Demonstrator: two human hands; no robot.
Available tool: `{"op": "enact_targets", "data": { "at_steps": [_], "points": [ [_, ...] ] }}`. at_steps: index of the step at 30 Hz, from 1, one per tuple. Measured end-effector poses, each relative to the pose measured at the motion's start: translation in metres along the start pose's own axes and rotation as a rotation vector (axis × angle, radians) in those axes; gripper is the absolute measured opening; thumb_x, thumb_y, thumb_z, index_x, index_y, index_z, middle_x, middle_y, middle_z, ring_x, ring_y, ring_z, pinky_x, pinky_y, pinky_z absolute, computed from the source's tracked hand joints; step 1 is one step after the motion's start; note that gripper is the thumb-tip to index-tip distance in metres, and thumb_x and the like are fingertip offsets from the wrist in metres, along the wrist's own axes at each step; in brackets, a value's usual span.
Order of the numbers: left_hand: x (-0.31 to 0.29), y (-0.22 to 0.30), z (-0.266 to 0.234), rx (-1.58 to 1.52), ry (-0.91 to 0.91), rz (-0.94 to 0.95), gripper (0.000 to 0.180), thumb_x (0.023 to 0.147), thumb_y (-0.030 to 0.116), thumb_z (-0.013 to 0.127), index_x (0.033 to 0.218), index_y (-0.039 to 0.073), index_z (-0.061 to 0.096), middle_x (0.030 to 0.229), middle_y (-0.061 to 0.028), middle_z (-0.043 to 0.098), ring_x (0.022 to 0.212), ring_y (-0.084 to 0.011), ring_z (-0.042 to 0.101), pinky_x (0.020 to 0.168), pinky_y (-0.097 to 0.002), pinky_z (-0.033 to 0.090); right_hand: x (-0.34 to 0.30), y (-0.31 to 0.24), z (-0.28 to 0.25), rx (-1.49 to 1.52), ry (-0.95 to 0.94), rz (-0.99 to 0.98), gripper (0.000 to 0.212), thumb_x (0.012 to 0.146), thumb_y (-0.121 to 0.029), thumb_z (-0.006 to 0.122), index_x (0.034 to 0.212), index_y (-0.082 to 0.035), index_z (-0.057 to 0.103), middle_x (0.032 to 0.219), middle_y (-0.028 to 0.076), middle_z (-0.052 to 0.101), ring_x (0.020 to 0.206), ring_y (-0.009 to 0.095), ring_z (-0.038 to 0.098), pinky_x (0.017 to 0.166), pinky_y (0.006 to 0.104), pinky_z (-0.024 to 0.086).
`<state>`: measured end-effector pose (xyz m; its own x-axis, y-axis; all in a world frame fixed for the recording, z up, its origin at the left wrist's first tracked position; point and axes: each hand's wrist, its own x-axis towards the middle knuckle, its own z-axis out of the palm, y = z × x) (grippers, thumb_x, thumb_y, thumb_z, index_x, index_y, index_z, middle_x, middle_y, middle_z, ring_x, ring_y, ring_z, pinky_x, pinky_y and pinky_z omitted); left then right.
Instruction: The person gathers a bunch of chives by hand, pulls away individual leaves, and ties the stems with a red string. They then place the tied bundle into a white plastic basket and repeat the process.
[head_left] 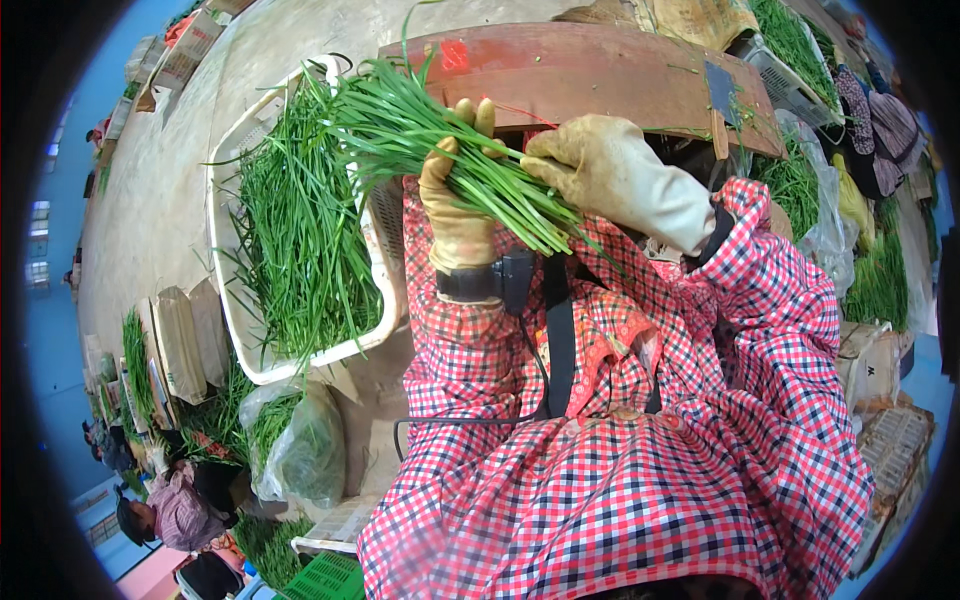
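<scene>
A bunch of green garlic chives [395,115] lies across my gloved left hand [456,205], whose fingers curl round its middle. Its leafy ends spread to the left over a white plastic crate [226,290] filled with loose chives. The pale cut stems point down to the right, in front of my chest. My right hand [618,178], also in a stained pale glove, is closed with its fingertips pinching at the right edge of the bunch. Beyond both hands stands a reddish-brown wooden board [600,80] with a red patch on it.
A clear plastic bag of greens [312,445] sits below the crate, near a green basket [325,578]. At right are another plastic bag [825,215] and more chives [880,280]. Other people [185,510] sit among greens at lower left and upper right.
</scene>
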<state>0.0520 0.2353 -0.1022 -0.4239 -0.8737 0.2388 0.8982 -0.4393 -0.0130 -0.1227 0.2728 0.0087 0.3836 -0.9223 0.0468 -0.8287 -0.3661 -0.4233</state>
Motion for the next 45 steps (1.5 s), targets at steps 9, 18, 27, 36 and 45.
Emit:
{"op": "enact_targets", "data": {
  "at_steps": [9,18,27,36,45],
  "points": [
    [0.004,0.002,0.005,0.147,0.076,0.214,0.027,0.090,0.005,0.065,0.117,0.009,0.060,0.109,-0.0048,0.069,0.120,-0.0256,0.063,0.104,-0.0481,0.051,0.000,0.013,-0.010,0.537,-0.187,0.139,0.033,0.091,-0.030,0.074,0.105,0.000,0.071,0.083,0.003,0.070,0.077,0.009,0.060,0.072,0.0276,0.050],
    [0.018,-0.001,0.022,0.083,0.074,0.192,0.017,0.090,0.003,0.064,0.107,0.002,0.060,0.094,-0.0055,0.066,0.090,-0.0190,0.065,0.096,-0.0382,0.054,-0.038,0.036,0.008,-0.058,0.196,-0.064,0.033,0.096,-0.037,0.057,0.094,-0.006,0.070,0.082,0.015,0.070,0.083,0.035,0.068,0.077,0.0449,0.054],
    [0.042,-0.008,0.053,0.472,-0.050,0.190,0.031,0.088,0.009,0.070,0.116,0.005,0.056,0.097,-0.0025,0.065,0.089,-0.0145,0.065,0.087,-0.0352,0.056,-0.089,0.104,-0.039,-0.034,-0.167,0.136,0.047,0.088,-0.041,0.070,0.119,-0.006,0.066,0.117,0.018,0.067,0.109,0.032,0.065,0.093,0.0400,0.051],
    [0.153,-0.070,0.096,1.556,-0.351,-0.241,0.065,0.099,0.010,0.054,0.156,0.007,0.022,0.161,-0.0163,0.023,0.140,-0.0190,0.037,0.109,-0.0321,0.043,0.028,0.075,-0.150,0.452,0.370,0.055,0.088,0.076,-0.060,0.079,0.133,0.002,0.055,0.123,0.024,0.065,0.110,0.031,0.066,0.093,0.0400,0.054],
    [0.206,-0.103,-0.050,2.181,-0.652,-0.016,0.015,0.090,0.024,0.066,0.093,0.010,0.072,0.085,-0.0041,0.071,0.070,-0.0194,0.066,0.067,-0.0339,0.052,0.047,0.184,-0.047,0.765,0.499,0.154,0.052,0.095,-0.036,0.064,0.133,-0.001,0.058,0.128,0.015,0.065,0.116,0.019,0.063,0.098,0.0335,0.052]
  ]
}}
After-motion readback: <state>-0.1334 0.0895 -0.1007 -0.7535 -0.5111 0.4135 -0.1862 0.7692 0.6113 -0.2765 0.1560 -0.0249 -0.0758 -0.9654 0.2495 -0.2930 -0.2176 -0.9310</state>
